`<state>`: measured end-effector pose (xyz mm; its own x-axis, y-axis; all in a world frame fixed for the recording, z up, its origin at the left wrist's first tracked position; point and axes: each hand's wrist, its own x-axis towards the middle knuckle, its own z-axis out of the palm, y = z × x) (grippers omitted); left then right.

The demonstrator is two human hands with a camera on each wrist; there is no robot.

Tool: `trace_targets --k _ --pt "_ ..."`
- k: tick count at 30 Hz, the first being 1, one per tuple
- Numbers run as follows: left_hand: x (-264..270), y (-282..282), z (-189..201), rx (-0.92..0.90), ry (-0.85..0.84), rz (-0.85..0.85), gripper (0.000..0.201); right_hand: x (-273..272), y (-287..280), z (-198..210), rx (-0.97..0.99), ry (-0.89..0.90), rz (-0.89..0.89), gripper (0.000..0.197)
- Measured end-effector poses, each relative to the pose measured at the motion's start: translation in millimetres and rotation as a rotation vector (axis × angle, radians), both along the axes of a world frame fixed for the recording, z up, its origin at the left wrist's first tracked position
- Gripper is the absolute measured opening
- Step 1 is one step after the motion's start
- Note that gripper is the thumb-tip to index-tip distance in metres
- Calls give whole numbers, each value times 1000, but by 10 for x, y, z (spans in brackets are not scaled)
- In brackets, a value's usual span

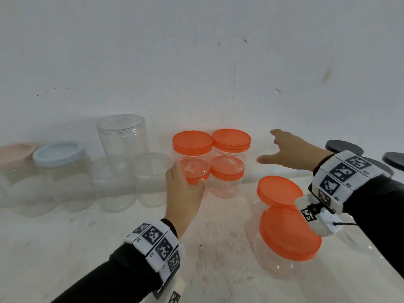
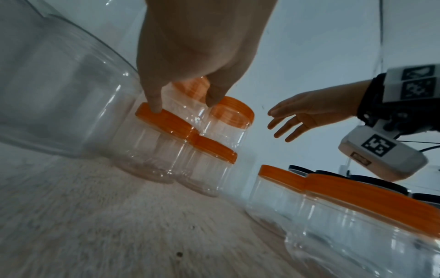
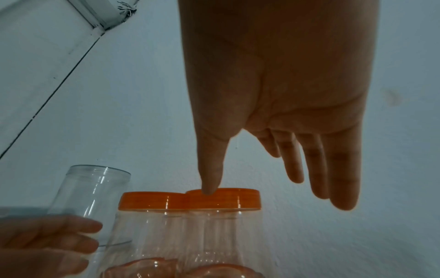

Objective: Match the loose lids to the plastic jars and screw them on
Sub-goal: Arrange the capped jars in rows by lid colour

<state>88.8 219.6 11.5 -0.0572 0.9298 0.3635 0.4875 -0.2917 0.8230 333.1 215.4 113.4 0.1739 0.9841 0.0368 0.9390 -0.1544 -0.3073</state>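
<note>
Far left: a clear jar with a pale pink lid (image 1: pixel 15 152) stands at the picture's edge, beside a clear jar with a light blue lid (image 1: pixel 57 153), both against the white wall (image 1: pixel 196 51).
Lidless jars: three clear plastic jars without lids (image 1: pixel 122 136) form a cluster just right of the blue-lidded one, the tallest at the back.
Left hand (image 1: pixel 184 189): its grip is closed around the front left jar of a block of four orange-lidded jars; in the left wrist view a fingertip rests on that jar's orange lid (image 2: pixel 164 118).
Four-jar block: two orange-lidded jars (image 1: pixel 231 139) stand at the back by the wall, and two shorter ones stand in front, touching one another.
Right hand (image 1: pixel 293 150): it hangs in the air right of the block with fingers straight and spread, its grip open, holding nothing.
Near right: two more clear jars with orange lids (image 1: pixel 288 232) stand on the whitish worktop (image 1: pixel 87 248), one just behind the other, below the right wrist.
Far right: several loose dark lids (image 1: pixel 343 146) lie flat on the worktop beyond the right wrist.
Wrists: both wear white bands with black square markers (image 1: pixel 157 246) over black sleeves.
</note>
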Motion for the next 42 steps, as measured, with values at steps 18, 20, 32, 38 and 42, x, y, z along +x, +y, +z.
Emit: trace_targets --k 18,20,32,38,42 --pt "948 -858 -97 -231 604 -678 114 430 -405 -491 -364 42 66 97" --pt "982 -850 -93 -232 550 -652 110 444 -385 -483 -371 28 88 97" --pt "605 -728 -75 -311 525 -488 132 372 -315 -584 -379 61 99 101" --pt "510 -685 -62 -321 515 -390 132 330 -219 -640 -356 18 74 98" --pt "453 -640 -80 -353 487 -330 133 306 -83 -671 -294 4 1 96"
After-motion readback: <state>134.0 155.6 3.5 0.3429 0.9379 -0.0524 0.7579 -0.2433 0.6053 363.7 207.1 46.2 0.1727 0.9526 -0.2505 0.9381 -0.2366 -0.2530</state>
